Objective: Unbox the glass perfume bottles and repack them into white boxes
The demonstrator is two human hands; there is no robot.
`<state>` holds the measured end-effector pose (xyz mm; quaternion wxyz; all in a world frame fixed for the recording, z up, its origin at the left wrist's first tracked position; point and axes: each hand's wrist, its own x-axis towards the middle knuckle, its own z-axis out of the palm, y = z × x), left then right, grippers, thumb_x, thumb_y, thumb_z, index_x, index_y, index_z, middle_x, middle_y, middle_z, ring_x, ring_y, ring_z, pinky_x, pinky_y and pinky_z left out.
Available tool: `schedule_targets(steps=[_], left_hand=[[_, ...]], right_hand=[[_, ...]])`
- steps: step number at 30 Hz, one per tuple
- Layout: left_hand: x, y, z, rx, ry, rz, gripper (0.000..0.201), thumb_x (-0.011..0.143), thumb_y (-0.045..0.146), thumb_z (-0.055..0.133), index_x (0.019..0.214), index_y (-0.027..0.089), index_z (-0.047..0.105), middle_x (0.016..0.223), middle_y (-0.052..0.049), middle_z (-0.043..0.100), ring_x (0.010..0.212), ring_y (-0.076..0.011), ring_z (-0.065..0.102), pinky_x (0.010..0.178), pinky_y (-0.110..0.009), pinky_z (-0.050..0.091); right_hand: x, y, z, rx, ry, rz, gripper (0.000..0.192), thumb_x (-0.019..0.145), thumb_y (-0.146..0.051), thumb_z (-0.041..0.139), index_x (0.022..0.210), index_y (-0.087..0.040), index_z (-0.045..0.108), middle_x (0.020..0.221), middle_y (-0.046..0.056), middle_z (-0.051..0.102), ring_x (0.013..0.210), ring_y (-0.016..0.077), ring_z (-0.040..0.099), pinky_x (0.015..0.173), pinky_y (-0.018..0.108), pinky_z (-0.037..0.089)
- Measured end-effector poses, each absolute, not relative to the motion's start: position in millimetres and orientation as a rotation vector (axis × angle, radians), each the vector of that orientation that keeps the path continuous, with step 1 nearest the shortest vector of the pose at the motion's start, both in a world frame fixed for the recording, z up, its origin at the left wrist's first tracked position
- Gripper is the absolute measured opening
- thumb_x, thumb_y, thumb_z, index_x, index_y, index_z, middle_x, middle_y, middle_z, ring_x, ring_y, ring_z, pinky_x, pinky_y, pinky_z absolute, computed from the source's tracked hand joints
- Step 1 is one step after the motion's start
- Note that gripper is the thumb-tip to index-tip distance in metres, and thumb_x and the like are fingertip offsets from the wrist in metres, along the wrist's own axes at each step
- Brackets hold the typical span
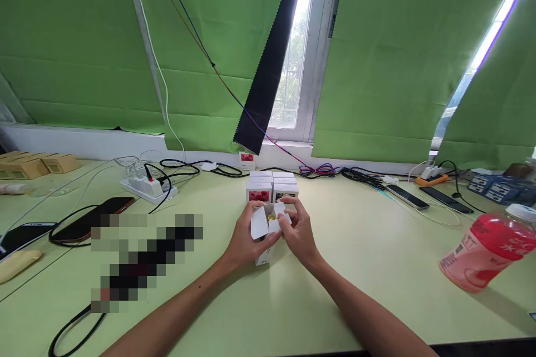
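A small white carton point(263, 257) stands in front of me with its top flaps spread. Inside it shows a gold-coloured round top point(272, 217); what it belongs to is hidden by the carton walls. My left hand point(243, 240) wraps round the carton's left side, thumb across the front. My right hand point(299, 231) pinches a flap at the carton's right side between thumb and fingers. Just behind stand several closed white cartons point(259, 185) in two columns, with red and dark pictures on their fronts.
A pink drink bottle point(488, 248) stands at the right. Phones point(407, 197) and cables lie at the back right. On the left are a power strip point(151, 189), a dark phone point(94, 217) and a blurred-out dark object point(142, 268). Brown boxes point(25, 167) sit at the far left.
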<state>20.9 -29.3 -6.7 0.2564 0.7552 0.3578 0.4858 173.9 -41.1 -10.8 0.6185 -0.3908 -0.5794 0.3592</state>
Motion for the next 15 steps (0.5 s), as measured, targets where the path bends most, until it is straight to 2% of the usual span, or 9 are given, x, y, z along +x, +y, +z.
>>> schedule_targets(steps=[6,15], left_hand=[[20.2,-29.0,-6.6,2.085,0.897,1.328,0.050,0.077,0.039,0.072,0.116,0.024,0.044,0.105,-0.005,0.062,0.087,-0.0203,0.062,0.076,-0.033,0.052],[17.8,-23.2,-1.2,2.181,0.900,1.407,0.035,0.082,0.038,0.065,0.112,0.024,0.052,0.113,-0.007,0.059,0.110,-0.0252,0.059,0.093,-0.038,0.050]], right_hand=[[171.5,-44.4,-11.3,-0.874,-1.331,0.737,0.021,0.085,-0.026,0.053,0.106,-0.024,0.051,0.056,-0.008,0.045,0.048,0.0132,0.041,0.048,0.025,0.035],[172.4,-44.9,-12.8,-0.928,-1.343,0.604,0.014,0.091,-0.030,0.051,0.104,-0.024,0.051,0.059,-0.008,0.045,0.052,0.0140,0.043,0.053,0.026,0.037]])
